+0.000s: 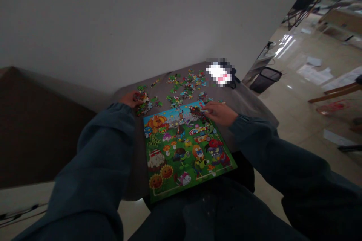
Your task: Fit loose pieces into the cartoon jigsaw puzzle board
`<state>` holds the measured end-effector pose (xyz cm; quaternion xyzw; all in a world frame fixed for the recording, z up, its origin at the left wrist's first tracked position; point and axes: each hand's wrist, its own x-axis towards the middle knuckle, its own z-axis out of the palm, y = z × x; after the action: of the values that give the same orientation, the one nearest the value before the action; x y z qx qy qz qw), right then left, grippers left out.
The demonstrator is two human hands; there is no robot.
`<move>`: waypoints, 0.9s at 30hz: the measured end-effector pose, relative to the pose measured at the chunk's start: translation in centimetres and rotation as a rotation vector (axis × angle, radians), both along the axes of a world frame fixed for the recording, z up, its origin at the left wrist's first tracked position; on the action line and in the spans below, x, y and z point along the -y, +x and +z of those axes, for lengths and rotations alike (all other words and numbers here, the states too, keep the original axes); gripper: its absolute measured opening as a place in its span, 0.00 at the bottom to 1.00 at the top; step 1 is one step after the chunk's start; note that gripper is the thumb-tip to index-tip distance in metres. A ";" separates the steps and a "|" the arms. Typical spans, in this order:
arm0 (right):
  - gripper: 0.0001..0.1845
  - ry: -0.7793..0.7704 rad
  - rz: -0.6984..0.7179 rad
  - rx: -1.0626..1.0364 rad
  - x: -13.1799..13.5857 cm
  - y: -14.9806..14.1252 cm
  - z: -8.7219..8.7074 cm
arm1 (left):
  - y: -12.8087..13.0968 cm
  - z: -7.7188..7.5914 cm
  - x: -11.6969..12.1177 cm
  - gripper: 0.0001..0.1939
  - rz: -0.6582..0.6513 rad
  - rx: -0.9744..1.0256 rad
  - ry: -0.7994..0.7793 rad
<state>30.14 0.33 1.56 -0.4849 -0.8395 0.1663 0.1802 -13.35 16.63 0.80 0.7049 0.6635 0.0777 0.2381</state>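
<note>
A picture board (183, 165) with bright cartoon plants and zombies lies at the near edge of a grey cloth-covered surface, close to my lap. My left hand (130, 99) is left of the board's far corner, its fingers closed at a small heap of jigsaw puzzle pieces (143, 110). At the board's far right corner my right hand (222, 113) has thumb and fingers pinched together. Whether they grip the board's edge or a small piece cannot be made out. Many loose puzzle pieces (188, 84) are scattered beyond the board.
The grey surface (246, 101) meets a pale wall (141, 19) at the back. A blurred-out bright item (219, 73) lies at its far right corner. A dark mesh bin (266, 79) stands on the tiled floor to the right. A brown panel (34, 128) is on the left.
</note>
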 end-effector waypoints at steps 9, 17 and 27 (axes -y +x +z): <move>0.15 -0.077 -0.182 -0.192 5.9 5.2 -0.3 | -0.9 2.4 -1.0 0.11 0.044 0.108 -0.043; 0.16 -0.047 -0.198 -0.282 9.0 6.0 -1.1 | 2.9 3.0 -2.3 0.20 0.025 0.427 -0.026; 0.13 0.024 -0.203 -0.305 10.4 6.0 -0.7 | 3.3 3.9 -0.4 0.17 0.038 0.346 0.036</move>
<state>36.17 -10.04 0.83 -0.5340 -0.7512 0.2088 0.3271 -10.06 17.01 4.68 0.6725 0.6244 0.2141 0.3348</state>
